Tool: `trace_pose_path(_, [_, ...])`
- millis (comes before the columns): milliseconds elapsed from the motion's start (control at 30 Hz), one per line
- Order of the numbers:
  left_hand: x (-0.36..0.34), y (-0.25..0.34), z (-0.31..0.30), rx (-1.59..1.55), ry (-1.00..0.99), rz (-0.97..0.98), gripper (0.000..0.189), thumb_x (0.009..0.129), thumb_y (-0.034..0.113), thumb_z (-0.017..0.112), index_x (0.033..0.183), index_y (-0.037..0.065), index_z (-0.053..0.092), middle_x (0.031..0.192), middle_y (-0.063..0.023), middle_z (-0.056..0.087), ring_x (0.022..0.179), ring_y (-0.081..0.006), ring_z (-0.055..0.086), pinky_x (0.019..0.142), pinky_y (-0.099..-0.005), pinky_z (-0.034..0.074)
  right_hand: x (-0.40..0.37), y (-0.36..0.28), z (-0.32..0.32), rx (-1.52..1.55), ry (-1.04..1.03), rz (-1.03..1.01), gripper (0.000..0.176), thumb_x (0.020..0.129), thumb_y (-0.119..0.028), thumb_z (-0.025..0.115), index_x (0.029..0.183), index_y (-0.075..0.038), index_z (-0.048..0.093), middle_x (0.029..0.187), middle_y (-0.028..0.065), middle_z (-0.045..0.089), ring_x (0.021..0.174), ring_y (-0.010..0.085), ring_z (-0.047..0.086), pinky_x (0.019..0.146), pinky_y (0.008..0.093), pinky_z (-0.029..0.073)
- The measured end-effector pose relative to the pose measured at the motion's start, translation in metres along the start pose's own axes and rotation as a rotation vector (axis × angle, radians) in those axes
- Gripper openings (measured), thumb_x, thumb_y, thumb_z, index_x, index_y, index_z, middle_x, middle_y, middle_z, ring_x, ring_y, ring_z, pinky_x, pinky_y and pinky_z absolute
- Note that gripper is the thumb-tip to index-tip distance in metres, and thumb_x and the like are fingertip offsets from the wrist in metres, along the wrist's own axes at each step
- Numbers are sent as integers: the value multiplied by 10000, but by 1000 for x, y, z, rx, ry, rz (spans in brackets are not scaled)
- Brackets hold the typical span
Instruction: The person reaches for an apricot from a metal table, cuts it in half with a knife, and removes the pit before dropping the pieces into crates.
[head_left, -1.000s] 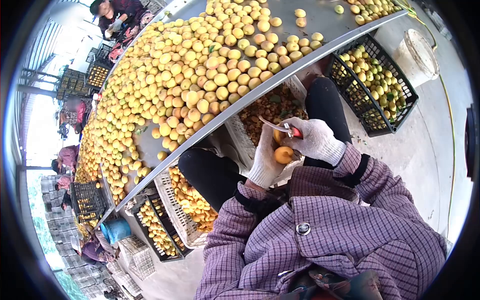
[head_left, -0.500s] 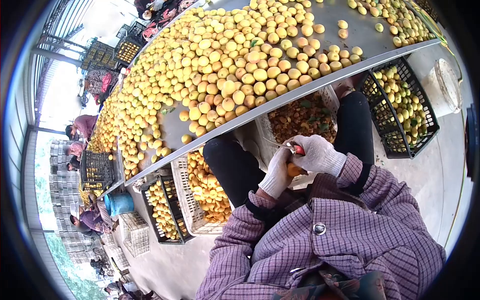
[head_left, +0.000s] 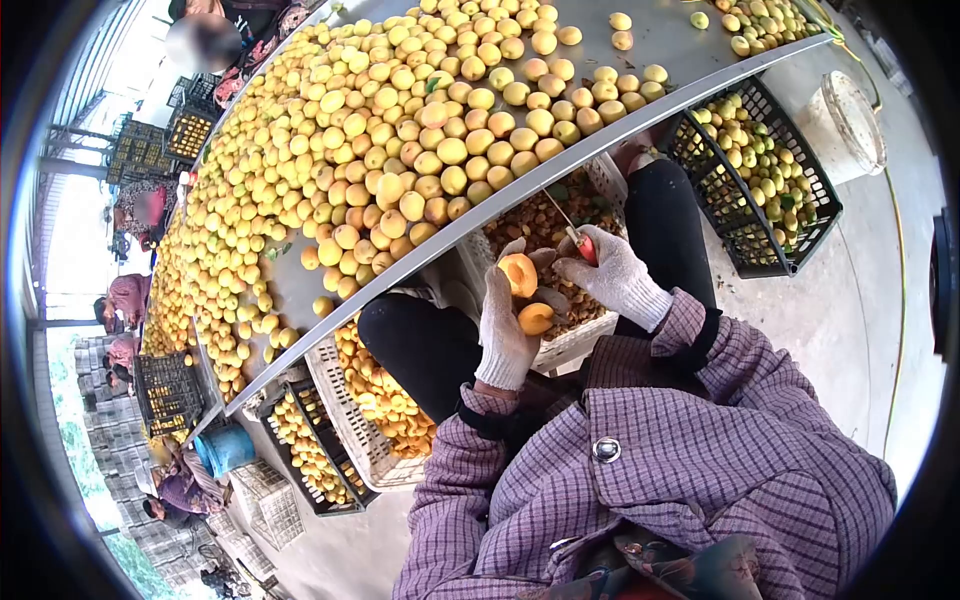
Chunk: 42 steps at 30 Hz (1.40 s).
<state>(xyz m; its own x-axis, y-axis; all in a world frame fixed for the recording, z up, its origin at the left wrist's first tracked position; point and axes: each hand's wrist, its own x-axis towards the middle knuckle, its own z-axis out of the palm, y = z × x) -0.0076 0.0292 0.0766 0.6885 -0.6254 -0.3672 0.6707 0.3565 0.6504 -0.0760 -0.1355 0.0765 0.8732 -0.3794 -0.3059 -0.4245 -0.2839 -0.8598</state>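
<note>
My left hand (head_left: 503,330), in a white knit glove, holds an apricot split into two halves: one half (head_left: 518,273) shows its cut face at the fingertips, the other (head_left: 535,319) rests in the palm. My right hand (head_left: 612,277), also gloved, grips a small knife (head_left: 572,232) with a red handle, its blade pointing up and away. Both hands hover above my lap, over a white crate (head_left: 580,340) of pits and scraps.
A long metal table (head_left: 300,290) heaped with yellow apricots (head_left: 400,150) slopes across in front of me. A black crate of apricots (head_left: 760,190) and a white bucket (head_left: 845,125) stand at right. More crates (head_left: 350,420) sit under the table. Other people work at left.
The apricot, whole in my hands before, is now open in two halves in my left hand. My right hand has lifted the knife away from the fruit.
</note>
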Motion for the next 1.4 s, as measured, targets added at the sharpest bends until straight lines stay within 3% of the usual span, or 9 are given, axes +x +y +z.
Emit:
trace_pose_path(200, [-21,31,-5,559,123,332,438,1013,172,558,1416,32,457,1250,-131,608,818,-166,647,726,-272,560,12,-8,-8,61,-85,135,481,882,-434,700,1179,-73,585,1062,197,674,995,352,668,868,421,522])
trace_pose_path(367, [-87,119,-63,818,724,680,401,917,96,641,1302,12,567,1223,-139,612,904,-191,631,791,-294,547,18,20,-29,201,-62,190,327,922,-339,679,1122,-85,628,909,120,678,823,214,663,757,345,533])
trace_pose_path(433, [-98,156,-84,1827,985,546,396,886,166,676,1242,8,607,1221,-160,610,968,-274,630,873,-358,521,14,6,-40,300,-124,307,320,936,-332,665,1121,-75,623,863,91,661,765,182,649,721,326,528])
trace_pose_path(500, [-102,172,-105,2089,1045,209,416,869,242,686,1209,6,638,1237,-194,606,1103,-343,606,961,-417,470,17,14,-32,321,-141,272,323,946,-332,655,1124,-66,618,829,71,645,729,162,634,696,318,523])
trace_pose_path(767, [138,175,36,2005,320,742,562,885,350,655,1344,42,554,1122,-206,662,985,-368,665,849,-448,521,23,35,-19,213,-188,169,361,976,-324,613,1211,-58,551,961,143,678,840,245,679,741,369,535])
trace_pose_path(900, [239,160,20,2239,191,654,615,816,361,716,1306,20,568,1156,-238,641,1052,-387,639,891,-469,516,23,40,-21,367,-179,200,276,978,-256,597,1158,-49,572,876,70,649,731,174,628,638,320,522])
trace_pose_path(967, [246,160,12,2130,161,686,627,828,265,717,1357,-16,533,1185,-211,637,1046,-335,648,893,-416,528,19,45,-22,457,-198,118,203,1007,-211,556,1143,-61,574,825,26,606,643,123,566,568,283,487])
trace_pose_path(1100, [159,150,27,710,-123,190,595,893,68,641,1448,-17,445,1313,-133,596,1059,-195,631,919,-284,516,7,33,-33,823,-259,36,207,1063,-221,461,1154,-67,563,815,-10,579,602,52,491,533,206,409])
trace_pose_path(1400, [45,54,28,204,-328,30,689,790,82,774,1417,28,491,1371,-153,540,1155,-253,619,1018,-365,507,-26,1,-39,739,-283,-28,256,1063,-295,497,1032,-52,572,739,-31,515,620,57,454,556,224,395])
